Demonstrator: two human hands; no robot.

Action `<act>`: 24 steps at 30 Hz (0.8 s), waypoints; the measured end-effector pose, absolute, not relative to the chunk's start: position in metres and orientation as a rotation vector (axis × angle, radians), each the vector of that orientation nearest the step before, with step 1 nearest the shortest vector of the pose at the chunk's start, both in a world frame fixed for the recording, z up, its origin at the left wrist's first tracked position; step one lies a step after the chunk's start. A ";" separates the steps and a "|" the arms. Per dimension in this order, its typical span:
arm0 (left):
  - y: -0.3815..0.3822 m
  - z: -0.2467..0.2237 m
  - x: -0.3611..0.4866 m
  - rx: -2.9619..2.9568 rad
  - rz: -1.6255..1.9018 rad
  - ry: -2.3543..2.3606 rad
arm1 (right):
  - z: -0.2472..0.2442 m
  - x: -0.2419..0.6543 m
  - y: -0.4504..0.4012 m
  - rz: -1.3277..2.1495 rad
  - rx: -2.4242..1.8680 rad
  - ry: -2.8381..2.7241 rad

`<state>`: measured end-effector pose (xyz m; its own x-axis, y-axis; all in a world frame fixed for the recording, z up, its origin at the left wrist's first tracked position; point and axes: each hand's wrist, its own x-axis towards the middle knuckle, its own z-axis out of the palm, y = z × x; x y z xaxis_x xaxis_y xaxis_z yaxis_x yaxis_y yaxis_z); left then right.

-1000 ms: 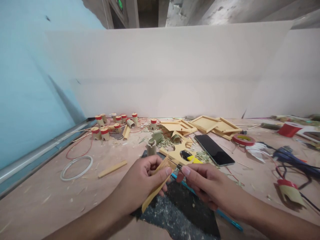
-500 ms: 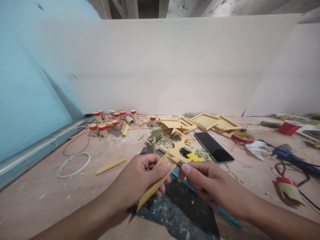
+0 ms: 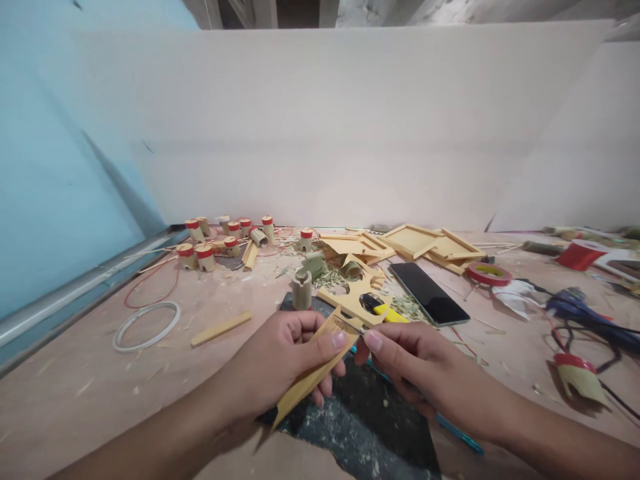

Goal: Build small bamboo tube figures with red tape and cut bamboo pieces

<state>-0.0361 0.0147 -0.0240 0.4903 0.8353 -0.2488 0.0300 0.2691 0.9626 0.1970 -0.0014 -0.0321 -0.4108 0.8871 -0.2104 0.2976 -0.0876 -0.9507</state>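
Observation:
My left hand [image 3: 287, 350] is closed around a thin, flat wooden strip [image 3: 307, 381], thumb on its upper face. The strip slants from lower left to upper right, and its far end looks rough. My right hand [image 3: 417, 363] pinches a slim dark blade-like piece [image 3: 356, 327] that touches the strip near that end; its exact kind is too small to tell. Below both hands lies a worn black mat [image 3: 370, 417]. A notched bamboo tube [image 3: 301, 291] stands upright just beyond my left hand. A yellow-and-black utility knife [image 3: 387, 311] rests beyond my right fingers.
Several red-banded bamboo pieces [image 3: 204, 259] stand at the back left. A white ring [image 3: 146, 327] and a wooden stick [image 3: 221, 329] lie left. Wooden frames [image 3: 413, 242], a phone [image 3: 430, 293], red tape [image 3: 489, 274] and cables [image 3: 590, 317] occupy the right.
The wooden strip has turned slightly in my left hand, showing more of its broad face. The blade-like piece stays at its far end; the camera view has shifted a little.

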 end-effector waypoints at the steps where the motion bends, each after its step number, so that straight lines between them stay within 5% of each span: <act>1: 0.014 -0.025 -0.036 1.179 0.657 0.921 | -0.033 0.197 -0.001 1.526 -1.283 -1.683; 24: 0.012 -0.022 -0.031 1.241 0.700 0.928 | -0.032 0.193 -0.003 1.386 -1.265 -1.565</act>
<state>-0.0313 0.0115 -0.0223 0.4718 0.8583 -0.2018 0.0417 0.2069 0.9775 0.1928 -0.0031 -0.0319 -0.2928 0.9502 -0.1068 0.2211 -0.0414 -0.9744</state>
